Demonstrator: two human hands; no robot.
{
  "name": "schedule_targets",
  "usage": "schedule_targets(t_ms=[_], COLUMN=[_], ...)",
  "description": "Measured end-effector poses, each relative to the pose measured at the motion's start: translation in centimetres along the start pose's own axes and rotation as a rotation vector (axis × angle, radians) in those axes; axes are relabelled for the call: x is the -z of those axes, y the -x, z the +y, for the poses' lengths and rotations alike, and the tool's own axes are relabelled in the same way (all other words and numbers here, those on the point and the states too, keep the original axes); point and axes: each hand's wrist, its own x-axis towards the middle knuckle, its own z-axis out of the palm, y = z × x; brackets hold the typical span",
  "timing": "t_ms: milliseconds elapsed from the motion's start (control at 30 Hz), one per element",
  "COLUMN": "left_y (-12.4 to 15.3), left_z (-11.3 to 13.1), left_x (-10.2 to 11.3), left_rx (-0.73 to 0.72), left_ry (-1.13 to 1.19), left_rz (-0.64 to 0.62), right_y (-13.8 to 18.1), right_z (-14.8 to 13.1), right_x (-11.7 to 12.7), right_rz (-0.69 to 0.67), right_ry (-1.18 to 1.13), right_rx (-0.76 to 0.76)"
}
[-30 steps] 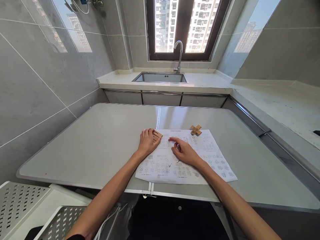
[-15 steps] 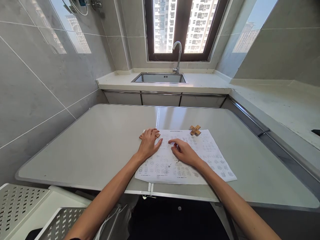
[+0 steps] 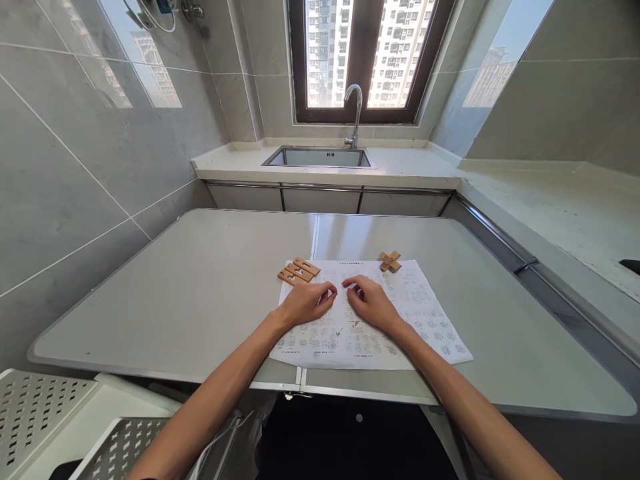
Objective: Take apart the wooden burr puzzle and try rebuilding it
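Table [image 3: 200, 287]: grey, two-leaf, lying under the printed sheet [image 3: 425, 320] and reaching well beyond it on every side.

Sink [image 3: 320, 157] with tap [image 3: 355, 113]: sitting far beyond the sheet's far edge, under the window.

Printed sheet: lying flat, covered in small diagrams, straddling the seam between the table leaves and bearing both hands.

Left hand [image 3: 305, 303]: resting palm down on the sheet's left half, fingers loosely curled, thumb and fingertips pointing toward the sheet's middle. Gripping nothing that shows.

Right hand [image 3: 373, 305]: resting palm down just right of the sheet's middle, fingers half bent, fingertips nearly meeting those of the left. Likewise holding nothing visible.

Notched wooden pieces [image 3: 299, 271]: lying flat and side by side at the sheet's far left corner, partly overhanging its left edge. Long axes running roughly along the sheet's far edge, slightly slanted. Sitting just beyond the left hand and a little to its left, apart from it; clearly nearer that hand than the right one.

Wooden cross [image 3: 390, 261]: small joined X, sitting on the sheet's far edge right of middle, just beyond the right hand, untouched.
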Motion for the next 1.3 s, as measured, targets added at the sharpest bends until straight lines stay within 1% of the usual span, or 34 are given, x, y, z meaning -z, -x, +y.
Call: schedule_targets(t_ms=[333,467,767,933,1133,1300], left_y=[-0.1,-0.2,-0.2,-0.2,-0.2,-0.2], left_z=[0.1,0.1,0.1,0.2,0.2,0.1], left_x=[0.1,0.1,0.2,0.2,0.2,0.2], left_rx=[0.014,0.014,0.021,0.021,0.016,0.019], left_ry=[-0.016,-0.026,-0.028,-0.026,-0.024,-0.029], left_rz=[-0.026,-0.035,-0.055,-0.065,-0.069,-0.082], right_y=[-0.5,-0.5,-0.8,-0.9,-0.9,-1.0], right_z=[0.5,0.9,1.6,2.9,4.7,5.3], right_x=[0.2,0.4,1.0,1.2,1.2,1.5], right_rz=[0.240,0.301,0.348,0.360,0.389,0.388], right_ry=[-0.105,-0.143,-0.206,-0.282,-0.385,-0.433], right_rx=[-0.245,-0.309,-0.398,-0.416,-0.401,-0.438])
